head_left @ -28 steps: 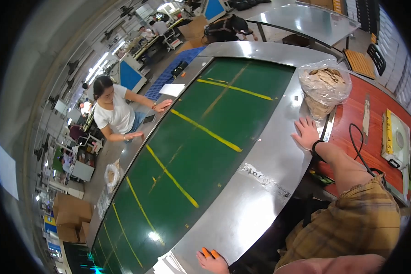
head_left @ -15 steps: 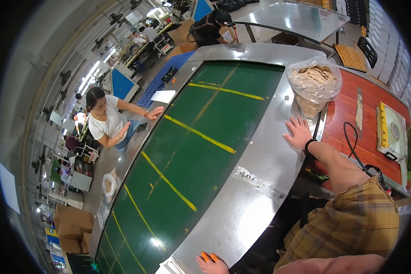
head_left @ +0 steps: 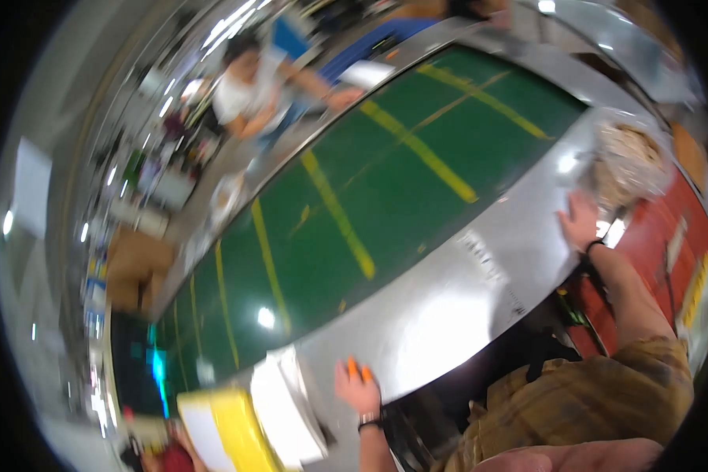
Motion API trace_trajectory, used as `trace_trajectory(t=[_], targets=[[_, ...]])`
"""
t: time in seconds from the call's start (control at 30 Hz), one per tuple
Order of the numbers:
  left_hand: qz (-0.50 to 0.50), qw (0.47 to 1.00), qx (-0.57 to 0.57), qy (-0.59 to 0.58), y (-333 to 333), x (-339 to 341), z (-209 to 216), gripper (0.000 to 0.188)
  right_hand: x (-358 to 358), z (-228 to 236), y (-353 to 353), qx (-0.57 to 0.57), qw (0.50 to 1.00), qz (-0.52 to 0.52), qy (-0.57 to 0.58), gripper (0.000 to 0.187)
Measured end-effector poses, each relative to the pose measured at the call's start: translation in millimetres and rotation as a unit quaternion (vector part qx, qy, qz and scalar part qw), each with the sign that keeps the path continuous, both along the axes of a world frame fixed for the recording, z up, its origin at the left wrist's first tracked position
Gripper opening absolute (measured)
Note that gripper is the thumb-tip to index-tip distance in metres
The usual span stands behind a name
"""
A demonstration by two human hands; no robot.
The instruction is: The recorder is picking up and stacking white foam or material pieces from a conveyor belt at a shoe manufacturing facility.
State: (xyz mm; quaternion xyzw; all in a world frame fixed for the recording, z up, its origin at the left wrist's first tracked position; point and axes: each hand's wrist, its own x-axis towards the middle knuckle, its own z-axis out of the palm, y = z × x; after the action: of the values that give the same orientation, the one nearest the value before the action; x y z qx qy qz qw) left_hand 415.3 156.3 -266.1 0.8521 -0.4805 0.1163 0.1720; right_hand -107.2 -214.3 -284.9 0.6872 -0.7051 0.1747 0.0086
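My left hand (head_left: pixel 357 387) lies on the metal rim (head_left: pixel 417 315) of the long green-topped conveyor, with orange covers on two fingers. Its fingers are out and hold nothing. Close beside it is a stack of white sheets (head_left: pixel 279 409). Farther up the same rim, my right hand (head_left: pixel 580 222) rests with fingers spread, somewhat blurred and empty. Just beyond that hand stands a clear plastic bag (head_left: pixel 633 161) of flat brown pieces. The green belt (head_left: pixel 338 197) carries yellow cross lines.
A person in a white top (head_left: pixel 248 94) is across the belt, one hand at its far edge. A yellow package (head_left: pixel 240 433) lies left of the sheets. Cardboard boxes (head_left: pixel 138 267) stand at far left. A red table (head_left: pixel 653 252) adjoins on the right.
The view has swung to the left and blurred. The yellow package and more of the white stack have come into sight. Both hands remain on the metal rim.
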Motion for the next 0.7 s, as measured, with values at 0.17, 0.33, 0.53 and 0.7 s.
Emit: trace_trajectory(t=[0.17,0.33,0.53,0.7], targets=[[0.053,0.996,0.04,0.055,-16.6,3.4,-2.5,0.047,-20.6,-12.6,-11.4,0.052,0.989,-0.016,0.139,0.064],[0.08,0.994,0.043,0.057,-5.4,5.4,3.1,0.047,-17.0,-24.4,-22.4,0.093,0.975,-0.049,0.198,0.071],[0.091,0.994,0.046,0.048,1.2,-1.7,0.5,0.045,-15.6,-22.0,-21.8,0.106,0.972,-0.046,0.206,0.07],[0.083,0.993,0.055,0.069,0.3,-4.4,5.7,0.047,-20.7,-26.7,-25.0,0.117,0.965,-0.056,0.227,0.07]])
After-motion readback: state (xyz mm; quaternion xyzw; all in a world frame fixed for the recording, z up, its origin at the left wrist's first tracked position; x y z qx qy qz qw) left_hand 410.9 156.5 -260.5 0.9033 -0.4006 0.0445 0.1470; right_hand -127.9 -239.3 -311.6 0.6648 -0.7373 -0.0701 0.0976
